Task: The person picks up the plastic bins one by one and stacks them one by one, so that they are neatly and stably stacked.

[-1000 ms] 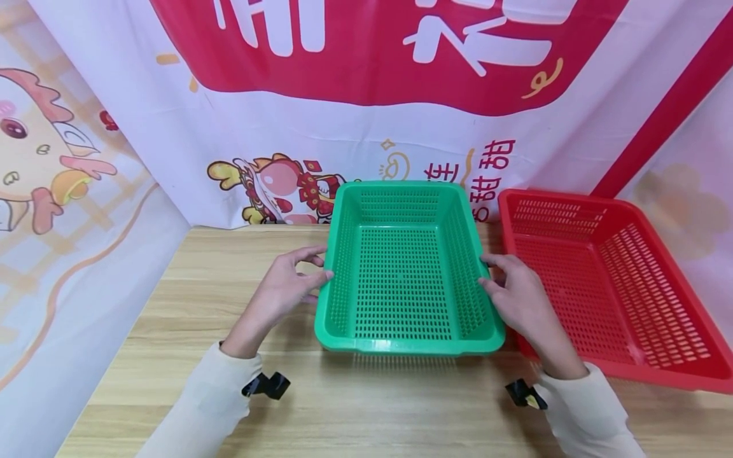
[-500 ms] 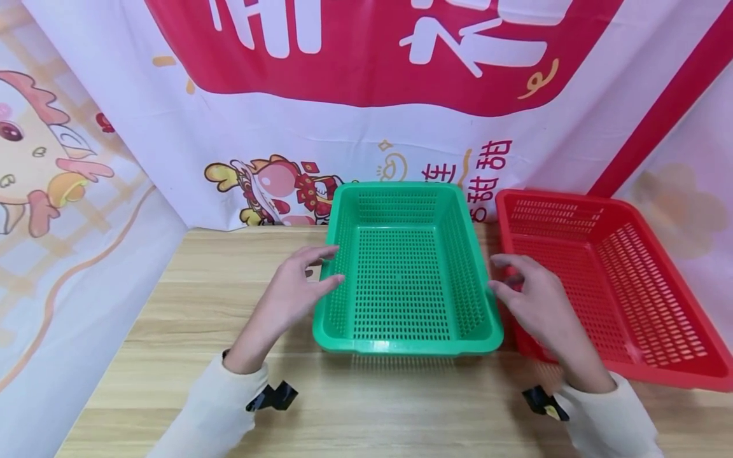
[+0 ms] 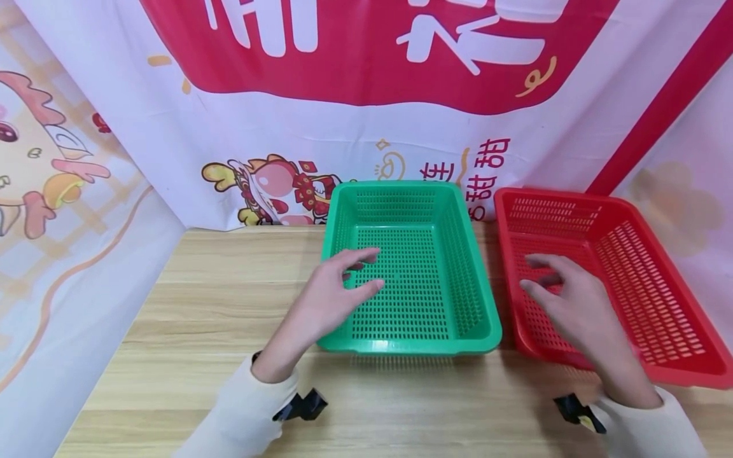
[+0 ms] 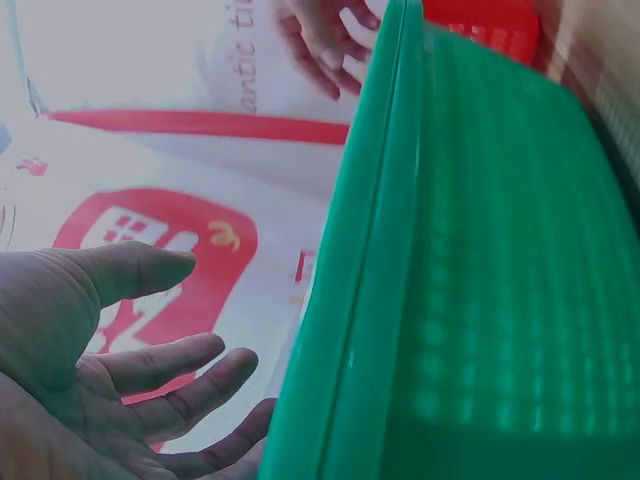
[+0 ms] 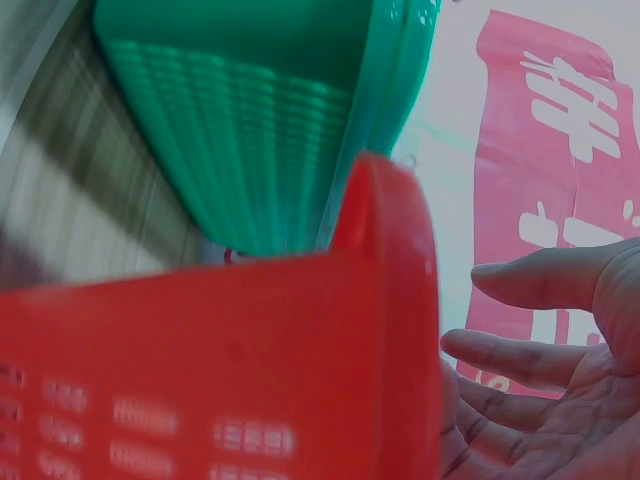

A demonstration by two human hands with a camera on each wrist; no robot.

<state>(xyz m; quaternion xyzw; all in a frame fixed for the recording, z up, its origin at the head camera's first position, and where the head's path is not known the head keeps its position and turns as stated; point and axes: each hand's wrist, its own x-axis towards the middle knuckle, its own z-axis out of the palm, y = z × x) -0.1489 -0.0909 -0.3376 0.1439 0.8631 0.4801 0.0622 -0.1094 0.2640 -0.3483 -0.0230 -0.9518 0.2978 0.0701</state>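
Observation:
A green plastic basket [image 3: 401, 346] with slotted sides and floor stands on the wooden table. Over its left side hovers my left hand [image 3: 338, 289], thumb and fingers apart with nothing between them. To the right is a red plastic basket [image 3: 658, 375] of the same slotted kind. My right hand [image 3: 578, 305] is above its left part, fingers loosely bent and holding nothing. In the left wrist view the left hand's fingers [image 4: 190, 395] are spread beside the green rim. The right wrist view has the right hand's fingers [image 5: 520, 360] close to the red rim.
The wooden table [image 3: 217, 318] extends to the left and front of the baskets. A printed cloth [image 3: 355, 127] hangs behind it, with another printed cloth [image 3: 57, 280] along the left. Black wrist mounts [image 3: 300, 405] sit at both cuffs.
Both hands let go of the green basket's sides and moved right, the left over the green basket and the right over the red one. The baskets stayed in place.

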